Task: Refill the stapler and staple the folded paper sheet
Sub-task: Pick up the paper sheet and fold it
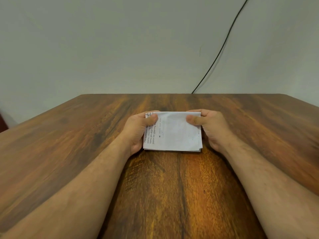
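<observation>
Head view: both hands pinch the folded paper (174, 131) over the table (69, 135), left hand (139, 130) and right hand (209, 128) at its far corners. No stapler shows.

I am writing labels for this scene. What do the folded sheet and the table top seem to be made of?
Folded sheet: thin white printer paper, matte; printed text lines, creases and layered edges show.
Table top: wood, or possibly a wood-look laminate; brown streaked grain with a smooth, slightly glossy finish. The picture cannot settle which.
</observation>
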Demonstrator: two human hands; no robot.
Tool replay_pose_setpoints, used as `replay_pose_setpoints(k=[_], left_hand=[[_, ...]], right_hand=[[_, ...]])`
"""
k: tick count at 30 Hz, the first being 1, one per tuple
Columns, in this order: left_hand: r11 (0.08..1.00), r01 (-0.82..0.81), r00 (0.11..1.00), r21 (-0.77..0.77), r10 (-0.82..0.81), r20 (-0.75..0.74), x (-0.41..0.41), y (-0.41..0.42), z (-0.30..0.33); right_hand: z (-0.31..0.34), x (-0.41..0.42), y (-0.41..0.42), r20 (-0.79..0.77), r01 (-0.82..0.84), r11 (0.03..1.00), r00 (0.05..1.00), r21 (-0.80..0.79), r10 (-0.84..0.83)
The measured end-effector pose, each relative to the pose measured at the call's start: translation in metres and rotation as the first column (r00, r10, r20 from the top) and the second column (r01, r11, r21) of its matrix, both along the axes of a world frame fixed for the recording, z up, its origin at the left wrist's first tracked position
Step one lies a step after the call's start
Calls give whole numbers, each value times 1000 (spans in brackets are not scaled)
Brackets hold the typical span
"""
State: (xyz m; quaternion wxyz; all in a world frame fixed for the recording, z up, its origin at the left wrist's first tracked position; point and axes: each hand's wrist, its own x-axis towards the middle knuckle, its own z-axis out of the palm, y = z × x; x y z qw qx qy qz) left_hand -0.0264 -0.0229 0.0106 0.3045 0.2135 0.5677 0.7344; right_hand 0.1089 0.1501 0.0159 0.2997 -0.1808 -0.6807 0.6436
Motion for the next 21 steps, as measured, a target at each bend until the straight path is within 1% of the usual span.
replay_pose_setpoints(k=[3,8,13,16,21], left_hand=[[1000,8,1000,16,-8,-2,0,0,-1],[995,-97,994,-13,96,-56,0,2,-2],[987,-158,985,-23,156,-72,0,1,-2],[986,-164,984,-23,162,-79,0,-1,-1],[989,-144,984,-30,140,-110,2,-2,-1]], right_hand=[[-1,-1,2,-3,37,999,999,19,-37],[-1,-2,1,-7,46,999,999,11,-45],[-2,-3,-1,-14,29,999,999,28,-29],[-6,-4,-2,-13,37,997,999,69,-36],[-6,-4,-4,32,88,987,995,136,-93]])
